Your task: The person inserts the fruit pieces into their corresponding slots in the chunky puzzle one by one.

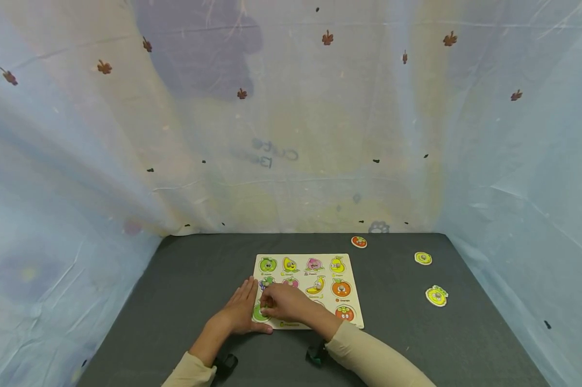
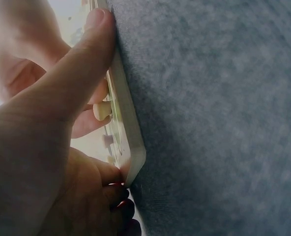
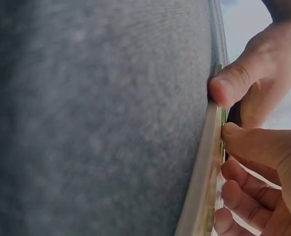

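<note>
A pale wooden peg-puzzle board (image 1: 357, 321) with fruit and vegetable pieces lies on the dark table. My left hand (image 1: 238, 313) rests at its left side, fingers straight along the edge and thumb (image 2: 97, 29) at the front edge. Over the lower left of the board, my right hand (image 1: 291, 302) has its fingers curled at a round green puzzle piece (image 1: 259, 314). Close up in the left wrist view, a small wooden knob (image 2: 102, 110) shows between the right fingertips. The right thumb (image 3: 232, 132) sits low at the board's surface. The right hand hides part of the lower row.
Loose on the table to the right lie a red puzzle piece (image 1: 359, 242) near the back edge, a round yellow-green piece (image 1: 423, 258) and a yellow piece with green leaves (image 1: 437, 296). A patterned curtain (image 1: 296, 118) hangs behind the table (image 1: 392, 344) and at both sides.
</note>
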